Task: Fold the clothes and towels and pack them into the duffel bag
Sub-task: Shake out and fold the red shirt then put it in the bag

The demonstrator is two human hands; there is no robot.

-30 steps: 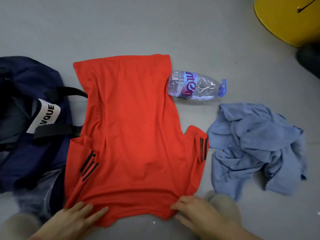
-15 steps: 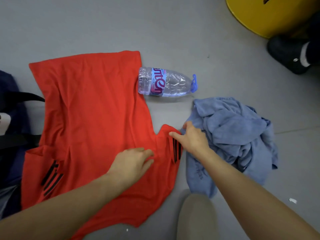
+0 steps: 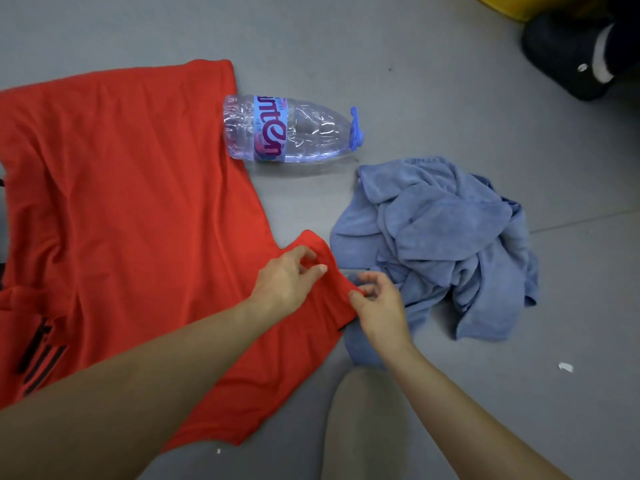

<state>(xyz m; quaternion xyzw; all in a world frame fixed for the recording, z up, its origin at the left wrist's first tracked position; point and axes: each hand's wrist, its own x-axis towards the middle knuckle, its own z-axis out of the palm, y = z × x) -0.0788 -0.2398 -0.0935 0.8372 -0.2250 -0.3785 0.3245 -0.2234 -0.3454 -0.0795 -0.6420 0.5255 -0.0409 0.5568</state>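
A red shirt (image 3: 131, 202) lies spread flat on the grey floor (image 3: 415, 64), running off the left edge of the view. Black stripes (image 3: 41, 355) mark its left sleeve. The left hand (image 3: 287, 275) pinches the right sleeve near its top, and the right hand (image 3: 377, 303) pinches the same sleeve's lower corner. Just beside that sleeve sits a crumpled blue towel (image 3: 443, 237). A clear water bottle (image 3: 291, 129) lies on its side, its base touching the shirt's far edge. A black shoe (image 3: 571, 57) shows at the far right corner.
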